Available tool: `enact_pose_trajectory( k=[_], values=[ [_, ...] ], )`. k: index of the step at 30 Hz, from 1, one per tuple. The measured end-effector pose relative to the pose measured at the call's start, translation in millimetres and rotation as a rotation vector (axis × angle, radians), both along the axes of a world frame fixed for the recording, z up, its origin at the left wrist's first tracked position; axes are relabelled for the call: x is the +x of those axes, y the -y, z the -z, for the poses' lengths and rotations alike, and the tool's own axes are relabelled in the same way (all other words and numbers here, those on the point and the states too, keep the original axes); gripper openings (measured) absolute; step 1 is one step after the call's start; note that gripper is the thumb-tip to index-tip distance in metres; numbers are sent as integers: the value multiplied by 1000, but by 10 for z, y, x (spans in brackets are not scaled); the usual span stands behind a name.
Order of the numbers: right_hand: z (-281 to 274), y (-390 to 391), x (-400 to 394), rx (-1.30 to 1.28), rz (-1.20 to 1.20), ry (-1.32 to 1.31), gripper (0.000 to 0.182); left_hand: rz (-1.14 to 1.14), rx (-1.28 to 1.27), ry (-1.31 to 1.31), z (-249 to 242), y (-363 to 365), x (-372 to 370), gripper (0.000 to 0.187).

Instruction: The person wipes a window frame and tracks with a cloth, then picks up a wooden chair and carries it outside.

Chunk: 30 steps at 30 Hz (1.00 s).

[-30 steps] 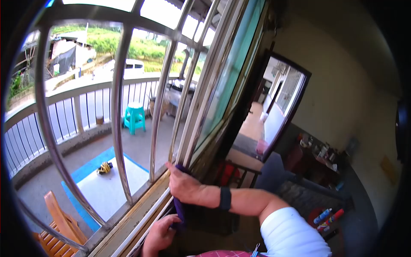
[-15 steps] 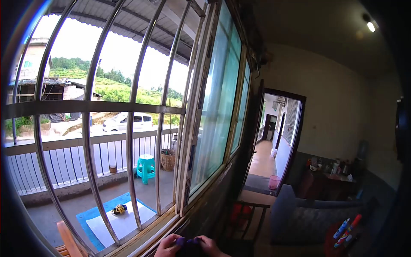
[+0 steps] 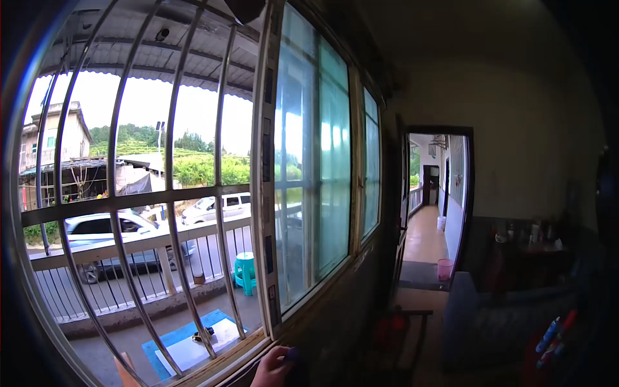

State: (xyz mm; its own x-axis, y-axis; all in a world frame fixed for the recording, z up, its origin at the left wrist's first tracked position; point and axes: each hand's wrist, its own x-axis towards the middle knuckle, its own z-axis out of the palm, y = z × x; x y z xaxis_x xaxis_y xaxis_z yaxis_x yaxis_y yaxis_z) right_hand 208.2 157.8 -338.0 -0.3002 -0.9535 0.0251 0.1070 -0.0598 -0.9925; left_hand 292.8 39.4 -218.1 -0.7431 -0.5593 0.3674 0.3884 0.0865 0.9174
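Note:
At the bottom edge, just inside the window sill, my left hand (image 3: 272, 367) has its fingers closed. They pinch a small dark purple soft-looking item (image 3: 294, 357) at the right of the fingertips. Most of that item is lost in shadow, so its kind does not show. My right hand cannot be seen. Beyond the bars, a white sheet (image 3: 222, 335) lies on a blue board (image 3: 157, 351), with a small black and yellow object (image 3: 204, 334) on it.
Upright metal bars (image 3: 174, 129) cross the window opening beside my left hand. Outside stand a teal stool (image 3: 245, 274) and a railing. Indoors are a dark sofa (image 3: 496, 322), several markers (image 3: 550, 335) at right, a pink bucket (image 3: 445, 269) and an open doorway.
The view has swung left and up. My right hand, earlier holding the purple item together with my left, has left the view. A dark car has appeared on the road.

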Motion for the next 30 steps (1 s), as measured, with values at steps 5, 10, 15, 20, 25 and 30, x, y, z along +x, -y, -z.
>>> enact_pose_trajectory(
  k=[5, 10, 15, 20, 25, 30],
  values=[
    [39, -147, -478, -213, 222, -101, 40, -187, -473, 448, -434, -117, -183, 32],
    [263, -501, -1081, 26, 611, 53, 52, -812, -710, 203, -837, 272, -389, 58],
    [604, -777, -1600, 93, 864, 67, 39, -1204, -720, 149, -1154, 814, -740, 92],
    [889, -998, -1977, 161, 954, 97, 38, -1348, -609, 254, -1134, 1129, -1154, 75],
    [935, -1210, -2209, 210, 912, 42, 41, -1242, -489, 152, -1164, 1148, -1116, 66],
    [1064, -1467, -2418, 273, 914, 121, 44, -1427, -793, 234, -1126, 1342, -963, 63]
  ],
)
